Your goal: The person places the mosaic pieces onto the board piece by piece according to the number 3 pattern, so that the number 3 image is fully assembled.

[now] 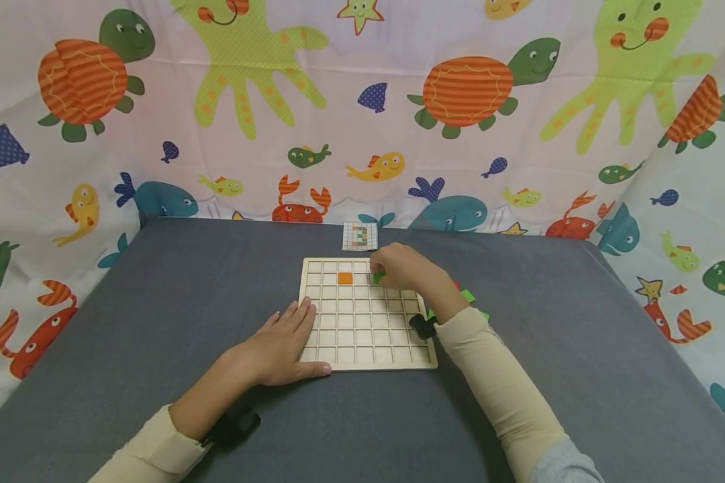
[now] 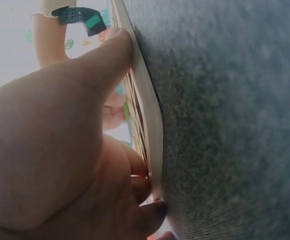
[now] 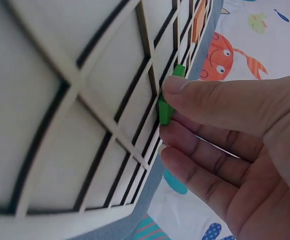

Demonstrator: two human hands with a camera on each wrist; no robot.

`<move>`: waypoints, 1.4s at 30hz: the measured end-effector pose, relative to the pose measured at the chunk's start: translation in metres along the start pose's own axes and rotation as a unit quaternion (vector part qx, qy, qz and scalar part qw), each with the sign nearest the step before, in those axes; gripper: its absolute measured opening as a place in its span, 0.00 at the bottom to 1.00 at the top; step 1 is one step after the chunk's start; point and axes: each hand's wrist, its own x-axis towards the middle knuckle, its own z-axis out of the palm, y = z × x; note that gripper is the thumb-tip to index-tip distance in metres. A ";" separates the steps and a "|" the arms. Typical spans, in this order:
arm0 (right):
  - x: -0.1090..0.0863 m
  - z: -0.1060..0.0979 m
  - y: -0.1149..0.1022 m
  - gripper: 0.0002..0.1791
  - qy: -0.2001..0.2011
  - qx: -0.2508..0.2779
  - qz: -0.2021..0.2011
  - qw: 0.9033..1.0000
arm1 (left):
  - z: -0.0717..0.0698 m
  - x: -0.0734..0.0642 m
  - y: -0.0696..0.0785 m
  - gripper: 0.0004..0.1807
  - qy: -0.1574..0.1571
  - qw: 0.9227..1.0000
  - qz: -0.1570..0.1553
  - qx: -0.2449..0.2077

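A pale wooden grid board (image 1: 362, 320) lies on the grey cloth, its square cells split by thin raised strips. One orange tile (image 1: 345, 278) sits in a cell of the second row from the far edge. My right hand (image 1: 406, 266) pinches a green tile (image 3: 166, 109) between thumb and fingers, low over the board's far right part, in the same row as the orange tile. My left hand (image 1: 280, 345) rests at the board's near left corner, fingers along the left edge and thumb (image 2: 119, 47) on the near edge.
Behind the board lies a small pattern card (image 1: 360, 236) with a coloured grid. Loose green tiles (image 1: 468, 296) and a bit of red lie right of the board, partly hidden by the right forearm. A cloth printed with sea animals (image 1: 362, 134) hangs behind the table.
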 end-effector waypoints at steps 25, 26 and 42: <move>0.022 0.006 -0.019 0.11 0.000 -0.019 -0.048 0.999 | -0.001 0.002 0.000 0.59 -0.003 1.000 0.002 0.007; 0.022 0.006 -0.019 0.11 0.001 -0.018 -0.048 0.999 | -0.001 0.002 0.000 0.59 -0.002 1.000 0.002 0.008; -0.010 0.005 -0.013 0.11 0.003 0.070 -0.060 0.996 | 0.001 0.002 -0.002 0.59 0.001 1.000 0.005 0.001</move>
